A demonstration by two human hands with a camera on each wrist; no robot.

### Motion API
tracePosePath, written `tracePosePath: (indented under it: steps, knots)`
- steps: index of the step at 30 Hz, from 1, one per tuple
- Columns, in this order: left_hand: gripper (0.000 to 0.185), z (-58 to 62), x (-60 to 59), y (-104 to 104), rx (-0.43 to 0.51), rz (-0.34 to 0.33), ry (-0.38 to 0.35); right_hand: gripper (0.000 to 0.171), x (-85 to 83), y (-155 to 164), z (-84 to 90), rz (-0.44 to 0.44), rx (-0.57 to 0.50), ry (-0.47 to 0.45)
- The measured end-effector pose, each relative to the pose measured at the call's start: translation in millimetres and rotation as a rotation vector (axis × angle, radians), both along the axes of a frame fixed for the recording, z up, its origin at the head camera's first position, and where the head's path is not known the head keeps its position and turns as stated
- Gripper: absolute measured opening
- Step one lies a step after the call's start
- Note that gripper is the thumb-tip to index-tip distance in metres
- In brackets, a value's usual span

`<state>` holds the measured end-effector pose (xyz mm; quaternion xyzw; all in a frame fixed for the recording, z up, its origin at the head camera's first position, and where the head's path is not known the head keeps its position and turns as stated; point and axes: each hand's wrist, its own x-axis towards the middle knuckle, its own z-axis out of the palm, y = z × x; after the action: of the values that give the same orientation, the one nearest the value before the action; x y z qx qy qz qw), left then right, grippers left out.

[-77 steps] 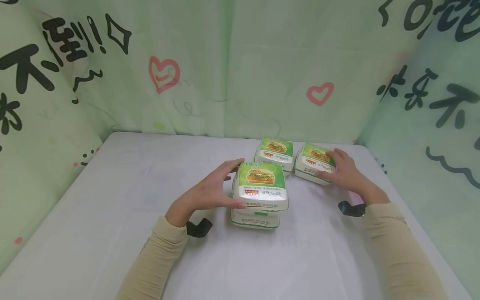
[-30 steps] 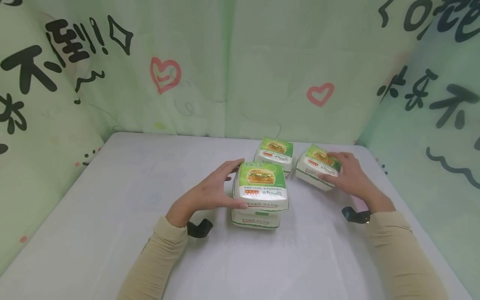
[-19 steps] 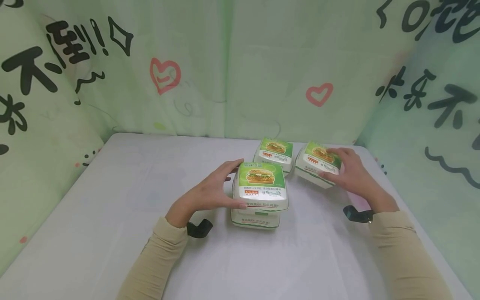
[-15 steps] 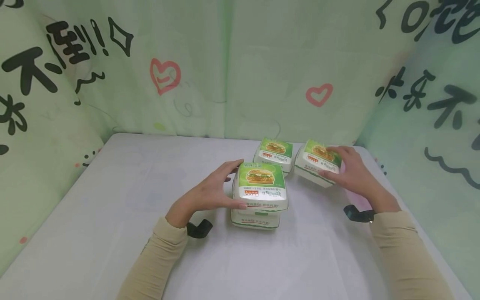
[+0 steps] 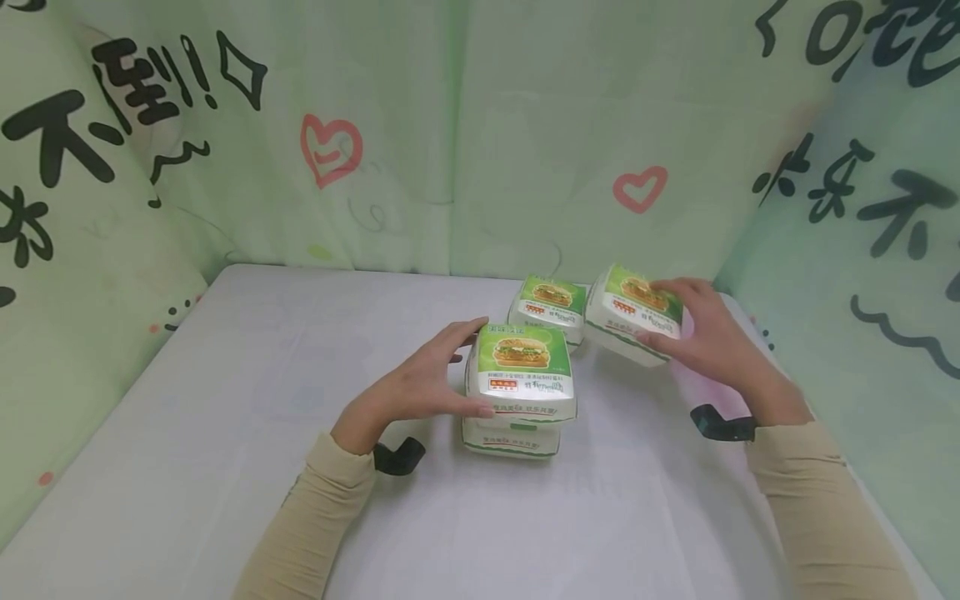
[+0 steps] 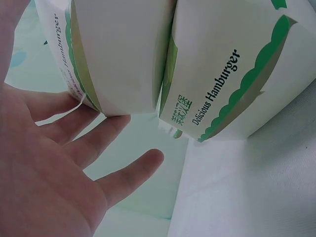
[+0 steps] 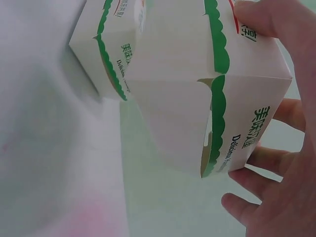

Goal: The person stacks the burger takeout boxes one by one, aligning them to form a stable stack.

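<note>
My left hand [image 5: 416,379] grips the upper hamburger box [image 5: 523,358] of a stack of two, thumb on its front and fingers behind it. Below sits the lower hamburger box [image 5: 512,439], mostly covered. In the left wrist view, fingertips [image 6: 121,121] touch the upper box's bottom edge. My right hand [image 5: 712,346] holds another hamburger box [image 5: 633,315], tilted and raised off the table. The right wrist view shows the underside of this held box [image 7: 173,98], with my thumb [image 7: 256,17] on one side and fingers on another.
A further green-and-white hamburger box [image 5: 551,307] stands at the back of the white table [image 5: 300,500], just left of the raised one. Green curtains [image 5: 405,167] with hearts and lettering enclose the table's back and sides.
My right hand first turned its box and shifted slightly right, then lifted it upward and a little left, close to the back box. My left hand and the stack have stayed put.
</note>
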<state>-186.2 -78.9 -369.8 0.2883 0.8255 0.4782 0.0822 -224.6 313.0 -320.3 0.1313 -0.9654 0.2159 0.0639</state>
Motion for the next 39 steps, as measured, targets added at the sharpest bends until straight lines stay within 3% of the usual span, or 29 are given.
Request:
tracePosePath:
  steps: [11, 20, 39]
  knots:
    - [0.110, -1.7, -0.4, -3.4, 0.003, -0.014, -0.001, 0.080, 9.8, -18.8, 16.6, 0.032, -0.026, 0.045]
    - [0.110, -1.5, -0.5, -6.5, 0.015, -0.025, -0.048, 0.074, 19.0, -33.3, 28.0, 0.084, -0.059, 0.063]
    - [0.113, -2.0, -1.4, -7.3, 0.045, -0.071, -0.067, 0.074, 33.2, -62.9, 40.8, 0.218, -0.088, 0.113]
